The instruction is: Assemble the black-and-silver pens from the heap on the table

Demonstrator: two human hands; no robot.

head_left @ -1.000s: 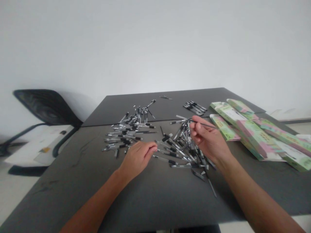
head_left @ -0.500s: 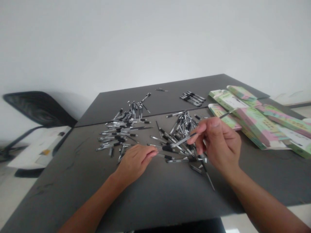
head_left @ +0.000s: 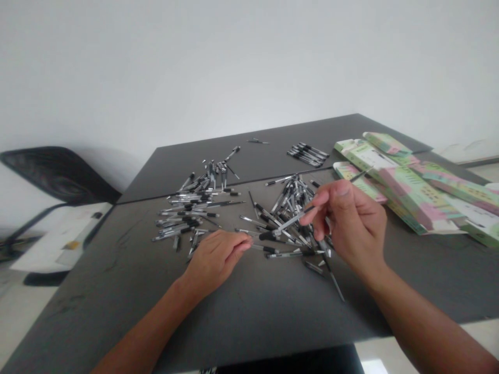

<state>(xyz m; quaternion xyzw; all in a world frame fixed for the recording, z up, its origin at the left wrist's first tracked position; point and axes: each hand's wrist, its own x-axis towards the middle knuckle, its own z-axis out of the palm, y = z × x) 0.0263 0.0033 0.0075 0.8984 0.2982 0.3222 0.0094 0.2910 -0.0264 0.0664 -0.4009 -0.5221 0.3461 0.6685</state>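
My left hand [head_left: 218, 259] is closed in a pinch over the near side of the table. From its fingertips a faint clear pen barrel with a black grip [head_left: 268, 236] appears to stick out to the right. My right hand [head_left: 349, 223] pinches a thin pen refill [head_left: 294, 220]; its dark tip points up and right, and its pale tail reaches down to the black grip. Whether the tail is inside the barrel I cannot tell. Behind the right fingers lies a loose heap of clear pens with black grips [head_left: 292, 195]. Another spread of pens [head_left: 187, 212] lies beyond my left hand.
A row of pens [head_left: 307, 155] and a few thin pieces [head_left: 258, 141] lie farther back on the dark table [head_left: 234, 322]. Green and pink cardboard boxes [head_left: 413, 195] are stacked at the right. A black mesh chair [head_left: 58, 174] stands left, beside a white box [head_left: 64, 244].
My right hand has turned the refill so its pale tail points down-left to the black grip. The left hand has hardly moved. The view has shifted slightly.
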